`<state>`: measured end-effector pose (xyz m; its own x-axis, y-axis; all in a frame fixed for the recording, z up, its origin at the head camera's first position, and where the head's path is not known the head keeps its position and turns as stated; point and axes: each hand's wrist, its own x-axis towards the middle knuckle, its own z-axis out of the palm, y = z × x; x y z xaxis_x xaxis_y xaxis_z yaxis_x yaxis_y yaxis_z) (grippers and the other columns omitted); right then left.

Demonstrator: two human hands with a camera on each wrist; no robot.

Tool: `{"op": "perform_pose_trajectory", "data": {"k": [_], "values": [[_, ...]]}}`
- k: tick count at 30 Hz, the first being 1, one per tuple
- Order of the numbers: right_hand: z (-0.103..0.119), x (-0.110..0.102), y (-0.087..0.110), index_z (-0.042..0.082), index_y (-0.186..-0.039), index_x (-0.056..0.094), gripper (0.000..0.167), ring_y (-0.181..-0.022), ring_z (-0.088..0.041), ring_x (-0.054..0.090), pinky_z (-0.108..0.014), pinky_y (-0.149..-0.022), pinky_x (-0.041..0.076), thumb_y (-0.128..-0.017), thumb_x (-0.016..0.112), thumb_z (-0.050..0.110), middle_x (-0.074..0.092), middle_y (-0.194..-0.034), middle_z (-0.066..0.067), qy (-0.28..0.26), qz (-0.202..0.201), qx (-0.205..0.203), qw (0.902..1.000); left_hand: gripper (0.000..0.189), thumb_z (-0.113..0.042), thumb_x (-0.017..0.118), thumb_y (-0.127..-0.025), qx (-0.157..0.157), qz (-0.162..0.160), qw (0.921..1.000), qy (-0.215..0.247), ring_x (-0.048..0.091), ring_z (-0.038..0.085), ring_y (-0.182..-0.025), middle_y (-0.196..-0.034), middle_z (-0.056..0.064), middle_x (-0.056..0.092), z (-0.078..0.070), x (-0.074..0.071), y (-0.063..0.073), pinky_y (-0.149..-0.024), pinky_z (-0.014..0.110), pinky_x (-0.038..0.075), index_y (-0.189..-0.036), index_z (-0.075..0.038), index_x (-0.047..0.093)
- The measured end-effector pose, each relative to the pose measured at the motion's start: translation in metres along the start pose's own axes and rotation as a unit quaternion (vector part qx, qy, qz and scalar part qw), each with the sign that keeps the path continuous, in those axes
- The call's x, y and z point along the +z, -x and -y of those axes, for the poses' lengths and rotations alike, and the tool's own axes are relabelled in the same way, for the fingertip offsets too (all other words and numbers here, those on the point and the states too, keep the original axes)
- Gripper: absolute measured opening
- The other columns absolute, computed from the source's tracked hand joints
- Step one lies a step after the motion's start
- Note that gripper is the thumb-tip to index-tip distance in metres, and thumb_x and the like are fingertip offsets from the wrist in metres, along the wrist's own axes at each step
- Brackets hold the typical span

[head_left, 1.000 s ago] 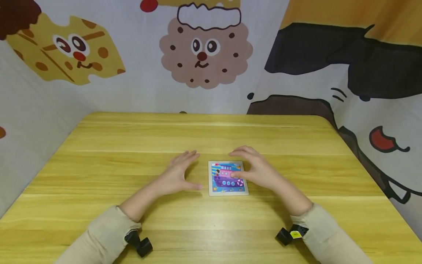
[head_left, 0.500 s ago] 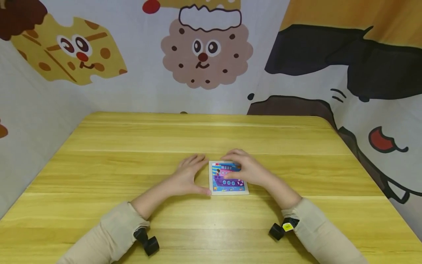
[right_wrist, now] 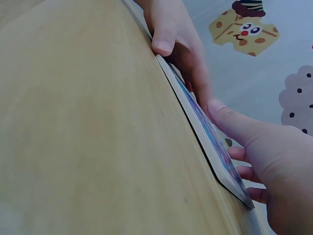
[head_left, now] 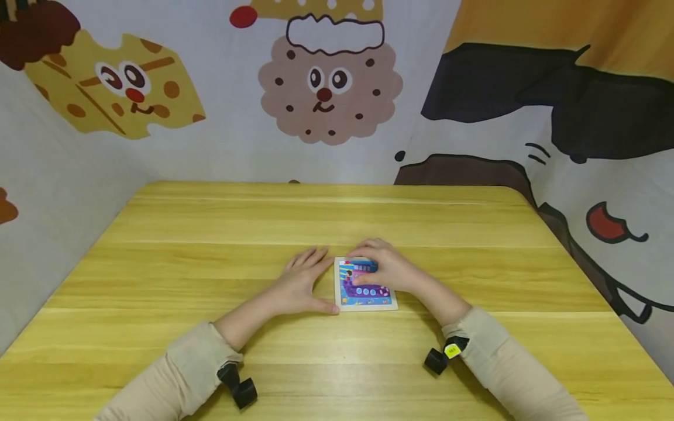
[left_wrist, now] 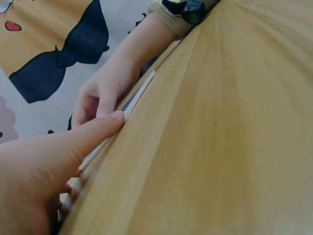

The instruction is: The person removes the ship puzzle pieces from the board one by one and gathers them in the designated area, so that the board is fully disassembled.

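Observation:
A thin square picture board (head_left: 363, 295) with a pale border and a cartoon ship lies flat on the wooden table. Along its left side rests my left hand (head_left: 297, 288), thumb at the near left corner, the other fingers spread towards the far corner. My right hand (head_left: 392, 270) arches over the right part of the picture and hides some of it. Its thumb (right_wrist: 227, 117) is over the ship, while the other fingers reach the far edge. In the left wrist view the left thumb (left_wrist: 105, 126) touches the board's edge. Whether the right thumb presses the picture is unclear.
The yellow wooden table (head_left: 337, 362) stretches around the board on all sides. Behind it hangs a light cloth (head_left: 221, 158) printed with cartoon foods. Each sleeved wrist carries a black camera mount (head_left: 244, 393).
Both hands have moved inward to the board. The left thumb has reached the near left corner, and the right hand has slid left over the picture. The board stays almost where it was.

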<state>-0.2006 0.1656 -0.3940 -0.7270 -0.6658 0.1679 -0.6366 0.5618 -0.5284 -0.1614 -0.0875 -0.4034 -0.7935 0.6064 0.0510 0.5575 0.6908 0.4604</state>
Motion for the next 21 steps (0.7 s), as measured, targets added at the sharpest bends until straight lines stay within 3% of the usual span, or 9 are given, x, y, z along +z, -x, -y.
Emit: {"op": "perform_pose_trajectory", "data": {"k": [21], "values": [[-0.002, 0.006, -0.011, 0.018, -0.125, 0.066, 0.051, -0.110, -0.019, 0.047, -0.045, -0.094, 0.035, -0.080, 0.075, 0.042, 0.058, -0.119, 0.000, 0.005, 0.004, -0.018, 0.9998, 0.111, -0.074, 0.066, -0.069, -0.011, 0.011, 0.9998, -0.013, 0.004, 0.035, -0.143, -0.158, 0.013, 0.011, -0.002, -0.001, -0.001, -0.110, 0.057, 0.004, -0.151, -0.009, 0.030]]}}
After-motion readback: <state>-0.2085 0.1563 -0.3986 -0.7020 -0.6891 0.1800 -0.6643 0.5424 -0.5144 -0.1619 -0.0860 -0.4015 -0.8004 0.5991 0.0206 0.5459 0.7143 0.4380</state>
